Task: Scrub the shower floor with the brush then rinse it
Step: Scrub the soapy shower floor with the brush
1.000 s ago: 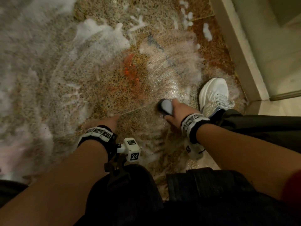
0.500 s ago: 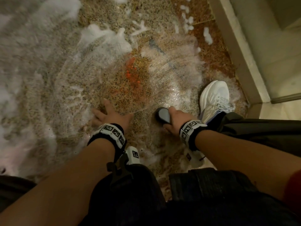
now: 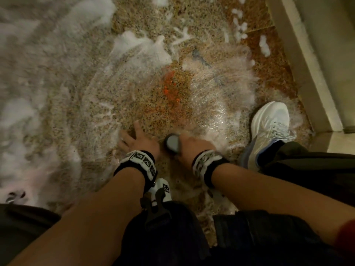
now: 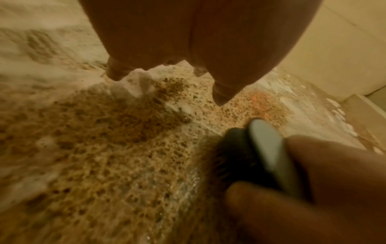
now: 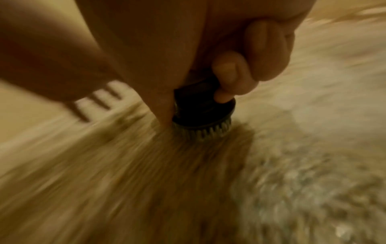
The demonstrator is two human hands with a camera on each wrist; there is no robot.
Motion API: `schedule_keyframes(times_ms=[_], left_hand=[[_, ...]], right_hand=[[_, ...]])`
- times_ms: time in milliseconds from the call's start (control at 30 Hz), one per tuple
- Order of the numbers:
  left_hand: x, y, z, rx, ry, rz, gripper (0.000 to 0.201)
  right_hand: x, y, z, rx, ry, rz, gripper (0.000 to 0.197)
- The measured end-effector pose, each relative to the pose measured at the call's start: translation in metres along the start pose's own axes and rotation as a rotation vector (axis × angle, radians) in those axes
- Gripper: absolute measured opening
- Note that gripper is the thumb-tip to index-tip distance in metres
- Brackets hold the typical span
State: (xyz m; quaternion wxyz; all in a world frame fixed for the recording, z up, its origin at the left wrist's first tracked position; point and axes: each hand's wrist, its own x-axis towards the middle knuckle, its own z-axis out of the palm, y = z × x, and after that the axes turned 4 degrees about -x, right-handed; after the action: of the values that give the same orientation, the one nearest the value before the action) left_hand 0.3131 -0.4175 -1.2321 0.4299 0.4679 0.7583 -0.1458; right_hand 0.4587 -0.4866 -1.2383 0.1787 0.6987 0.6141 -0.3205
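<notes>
Two hands: both down low on the wet shower floor (image 3: pixel 134 96), side by side near the middle of the head view.
Right hand (image 3: pixel 194 144): fingers curled tight round the brush (image 3: pixel 172 144), thumb down one side, fingertips (image 5: pixel 227 77) hooked over the dark body.
Brush: round, dark, with a pale grey cap (image 4: pixel 269 148); bristles (image 5: pixel 206 130) are on the speckled stone, just beside the left hand.
Left hand (image 3: pixel 137 141): fingers spread and straight, palm flat against the floor, holding nothing.
Floor: speckled tan stone, streaked with white foam (image 3: pixel 134 47) in sweeping arcs, thickest to the left and at the top.
Orange patch (image 3: pixel 170 87): a smear of bright flecks ahead of both hands, ringed by suds.
White shoe (image 3: pixel 269 127): planted on the floor to the right of the brush, close to the pale raised threshold (image 3: pixel 299 54).
Wrist views: heavy blur, especially on the right.
</notes>
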Motion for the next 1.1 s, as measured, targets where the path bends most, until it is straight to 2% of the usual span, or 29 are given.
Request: schedule_keyframes(times_ms=[67,100,133,233,300,333,433,467,600,667,733,800,867,933,1000,1033,1100], left_hand=[[0.003,-0.003,0.0,0.002,-0.001,-0.036,0.074],[0.005,-0.005,0.0,-0.007,-0.003,-0.065,0.075],[0.008,-0.006,0.0,-0.015,-0.002,-0.092,0.076],[0.013,-0.008,0.001,-0.039,0.008,-0.161,0.082],[0.016,-0.008,0.001,-0.102,0.001,-0.235,0.089],[0.019,-0.008,0.001,-0.141,-0.002,-0.274,0.093],[0.03,-0.003,-0.004,-0.219,-0.019,-0.359,0.106],[0.037,-0.001,-0.006,-0.237,-0.021,-0.379,0.111],[0.063,0.001,-0.007,-0.285,-0.046,-0.401,0.143],[0.074,0.004,-0.004,-0.306,-0.041,-0.428,0.149],[0.059,0.013,-0.01,-0.305,-0.026,-0.447,0.141],[0.042,0.017,-0.015,-0.299,-0.016,-0.457,0.124],[0.036,0.022,-0.017,-0.329,-0.008,-0.468,0.112],[0.038,0.024,-0.014,-0.35,0.041,-0.456,0.105],[0.041,0.025,-0.017,-0.383,0.1,-0.491,0.103],[0.048,0.021,-0.018,-0.397,0.115,-0.484,0.107],[0.075,0.009,-0.015,-0.422,0.114,-0.476,0.13]], right_hand=[[-0.017,-0.027,0.019,-0.163,-0.136,-0.252,0.039],[-0.018,-0.031,0.022,-0.198,-0.152,-0.311,0.04],[-0.01,-0.028,0.018,-0.201,-0.138,-0.294,0.044],[0.024,0.002,-0.012,-0.013,-0.016,-0.008,0.053],[0.029,0.006,-0.018,0.067,0.029,0.096,0.054],[0.024,-0.001,-0.014,0.059,0.032,0.086,0.051],[0.006,-0.024,0.0,-0.044,-0.079,-0.095,0.04],[0.011,-0.02,-0.003,-0.045,-0.084,-0.095,0.04],[0.046,0.042,-0.047,0.092,0.034,0.177,0.065],[0.059,0.077,-0.066,0.167,0.081,0.344,0.071],[0.067,0.097,-0.08,0.286,0.122,0.521,0.072],[0.075,0.096,-0.084,0.282,0.156,0.596,0.072],[0.079,0.072,-0.077,0.21,0.177,0.498,0.074],[0.078,0.033,-0.061,0.128,0.124,0.246,0.079],[0.072,-0.002,-0.047,0.021,0.005,-0.021,0.075],[0.069,-0.01,-0.046,-0.021,-0.028,-0.098,0.073],[0.076,0.004,-0.056,-0.049,-0.005,-0.1,0.072]])
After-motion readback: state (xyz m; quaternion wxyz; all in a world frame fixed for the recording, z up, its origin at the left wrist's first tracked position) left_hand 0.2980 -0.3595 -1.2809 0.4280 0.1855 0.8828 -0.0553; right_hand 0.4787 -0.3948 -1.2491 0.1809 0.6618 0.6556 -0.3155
